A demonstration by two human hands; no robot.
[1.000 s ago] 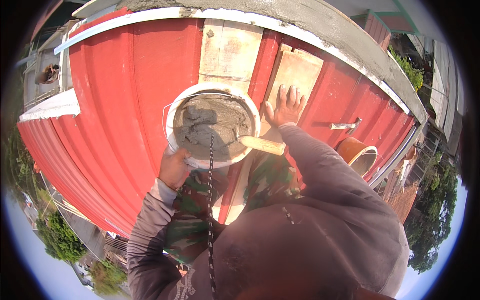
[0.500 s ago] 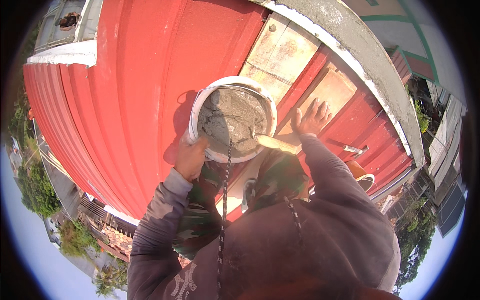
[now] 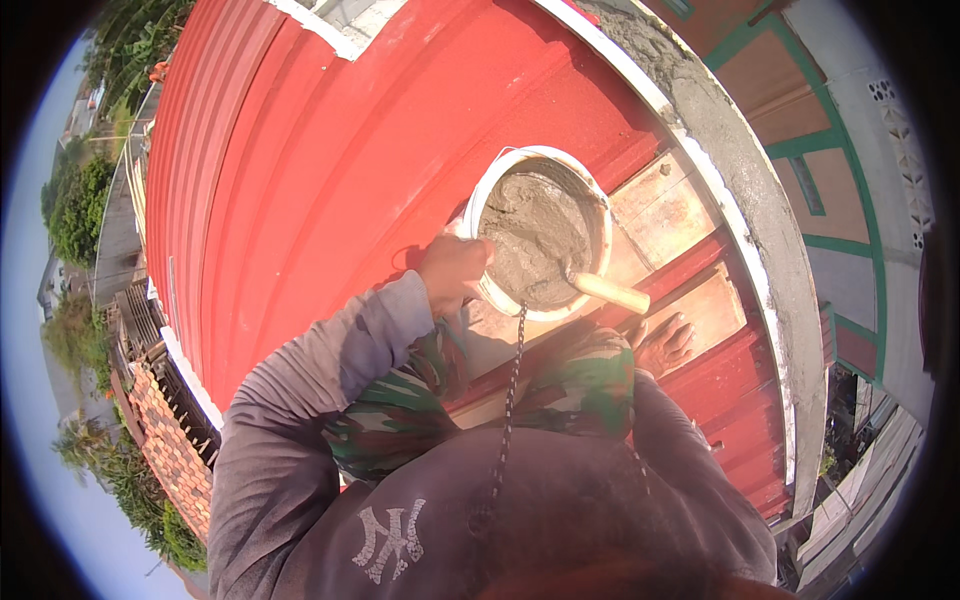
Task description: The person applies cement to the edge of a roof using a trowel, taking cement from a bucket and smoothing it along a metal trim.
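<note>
A white bucket (image 3: 606, 240) of wet grey mortar (image 3: 535, 225) is in front of me at the middle of the view. My left hand (image 3: 452, 272) is closed around the left side of its rim. A trowel's pale wooden handle (image 3: 612, 292) sticks out over the right rim, its blade sunk in the mortar. Just right of that handle, my right hand (image 3: 665, 345) rests with spread fingers at the edge of a wooden board (image 3: 705, 308), holding nothing. The bucket's base is hidden, so I cannot tell whether it touches the surface below.
Red ribbed metal roofing (image 3: 330, 180) slopes off to the left. Another pale board (image 3: 668, 212) lies right of the bucket. A mortar-covered ledge (image 3: 745, 165) curves along the right. A patterned cord (image 3: 514, 380) hangs before my chest. An orange tiled roof (image 3: 175, 445) shows at lower left.
The view has swung, so the bucket appears farther right. My left hand keeps its hold on the rim. In view, my right hand sits lower, still at the board and closer to the trowel handle.
</note>
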